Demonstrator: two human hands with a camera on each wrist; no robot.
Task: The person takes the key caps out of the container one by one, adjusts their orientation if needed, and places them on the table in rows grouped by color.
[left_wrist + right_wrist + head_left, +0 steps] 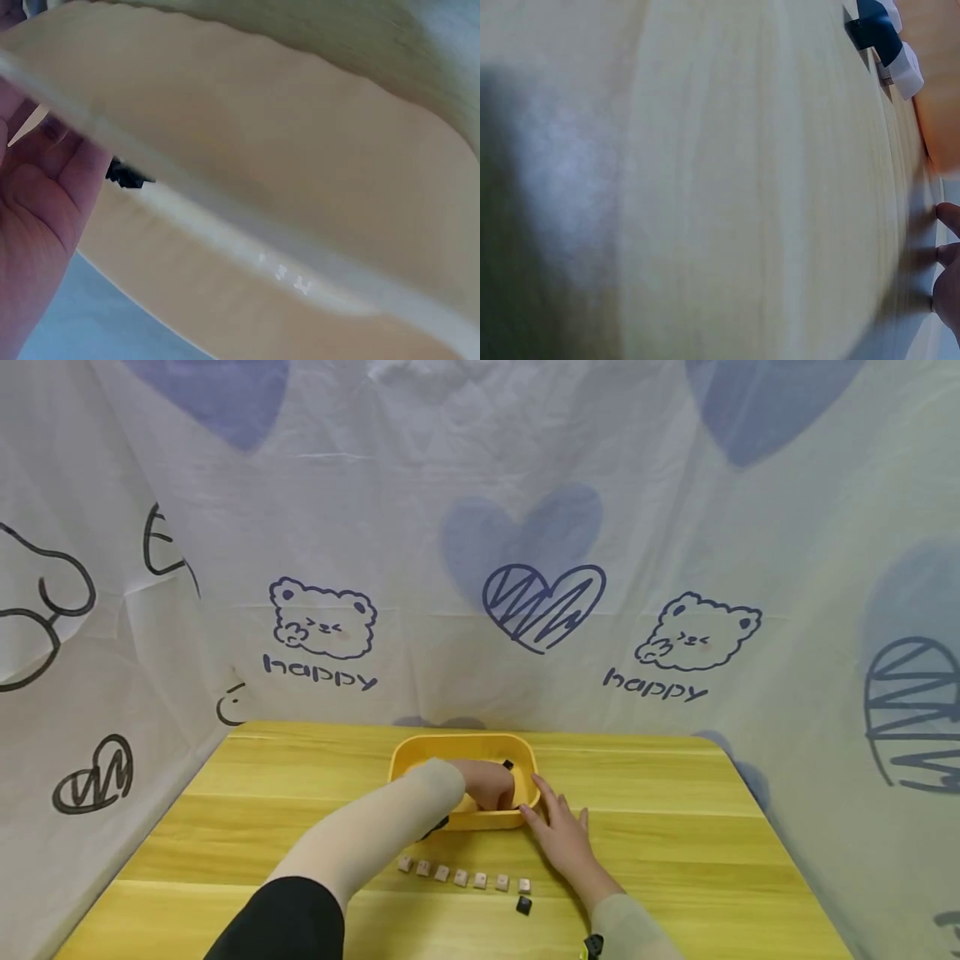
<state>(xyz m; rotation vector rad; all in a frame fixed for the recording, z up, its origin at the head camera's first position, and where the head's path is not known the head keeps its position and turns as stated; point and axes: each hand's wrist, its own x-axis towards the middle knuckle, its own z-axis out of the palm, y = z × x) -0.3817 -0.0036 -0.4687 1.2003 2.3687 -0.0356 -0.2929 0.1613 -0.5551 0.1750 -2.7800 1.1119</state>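
Note:
A yellow plastic basket (pixel 465 821) stands toward the back of the table. My left hand (pixel 492 785) reaches down inside it, with its fingertips hidden. In the left wrist view the left hand (pixel 45 195) has bent fingers near black keycaps (pixel 127 174); whether it pinches one is unclear. One black keycap (pixel 507 765) shows beyond the hand in the basket. My right hand (pixel 564 839) rests at the basket's right front corner, fingers spread and touching the rim. Several white keycaps (pixel 461 877) form a row in front of the basket, a black keycap (pixel 523 905) below its right end.
The wooden table (pixel 660 860) spreads out on both sides of the basket. A white cloth (pixel 420 635) printed with hearts and bears hangs behind it and at the sides. My left forearm (pixel 375 835) passes over the table near the row's left end.

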